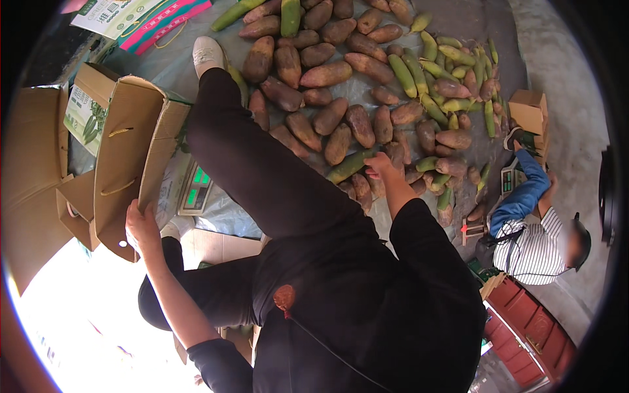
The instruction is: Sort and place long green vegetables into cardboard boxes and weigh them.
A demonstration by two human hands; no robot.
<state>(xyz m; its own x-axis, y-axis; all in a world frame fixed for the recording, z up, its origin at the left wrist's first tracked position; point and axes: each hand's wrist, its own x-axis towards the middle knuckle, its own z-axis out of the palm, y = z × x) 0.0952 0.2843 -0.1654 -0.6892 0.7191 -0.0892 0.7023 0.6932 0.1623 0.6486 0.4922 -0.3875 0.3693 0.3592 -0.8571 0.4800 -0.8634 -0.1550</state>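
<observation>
My left hand (141, 226) is closed on the lower edge of an open cardboard box (128, 144), which stands tilted at the left with yellow cord handles in its wall. Over the heap at the centre, my right hand (381, 166) has its fingers curled round the end of a green radish (349, 167). Its fingertips are partly hidden. Around it lie many thick radishes (360, 124), mostly coated in brown soil. Slimmer, cleaner green radishes (452, 65) are piled farther right.
A digital scale (194, 190) with green digits stands between the box and my leg. More cardboard (33, 177) is at the far left, and printed gift boxes (124, 19) at the top left. A person in a striped shirt (531, 242) sits at the right, near another scale (508, 181).
</observation>
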